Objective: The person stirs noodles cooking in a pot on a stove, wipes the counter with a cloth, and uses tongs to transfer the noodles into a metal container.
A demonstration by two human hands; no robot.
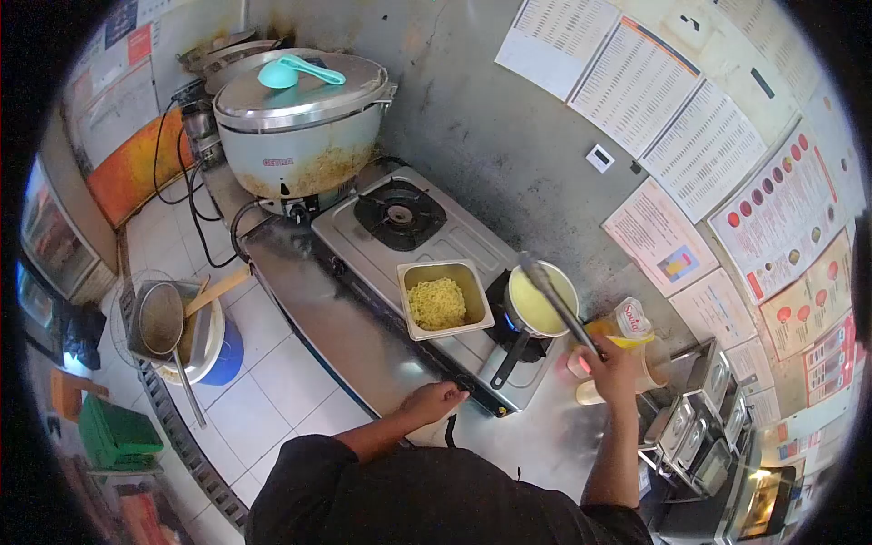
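My right hand (613,368) is closed around the tongs (563,304), whose dark far end reaches over a saucepan (574,295). Pale yellow liquid (536,300) fills part of the pan, which sits on the right burner with a bit of blue flame at its side. A black pan handle (511,359) points toward me. Left of the pan, a square metal container (483,318) holds yellow noodles (438,304). My left hand (436,401) is curled by the stove's front edge, below the container; whatever its fingers hold, if anything, is hidden.
The two-burner stove (454,232) has a bare left burner. A large rice cooker (300,136) with a turquoise scoop (300,70) on its lid stands behind. Bottles and a tub (629,318) are right of the pan, near metal lidded bins (699,427). A strainer (161,318) lies over a blue bucket (232,350).
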